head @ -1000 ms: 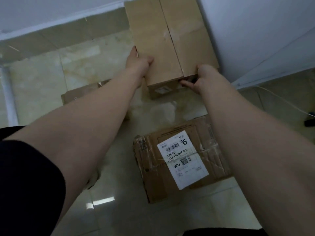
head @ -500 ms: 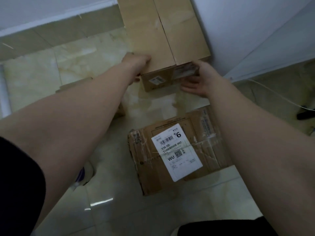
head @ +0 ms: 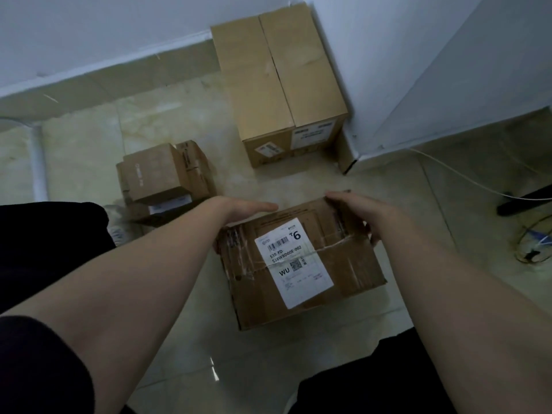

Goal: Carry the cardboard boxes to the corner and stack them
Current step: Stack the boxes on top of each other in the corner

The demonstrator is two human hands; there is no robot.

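A large plain cardboard box (head: 280, 82) stands on the floor in the corner where the two white walls meet. Nearer to me, a worn, taped cardboard box (head: 352, 273) with a white shipping label lies on the tiles. My left hand (head: 246, 208) lies flat with straight fingers at this box's far left edge. Over the far right corner, my right hand (head: 354, 209) curls its fingers, thumb down the right side. To the left, a small box sits on top of another small box (head: 161, 174).
A white pipe (head: 38, 162) runs along the floor at the left. On the right, a white cable (head: 466, 182) crosses the tiles towards a dark object (head: 525, 198) and a coil of wire (head: 534, 243). Bare floor lies between the labelled box and the corner box.
Both hands let go of the large box, which now rests in the corner, and pulled back onto the labelled box. The view tilted down and back.
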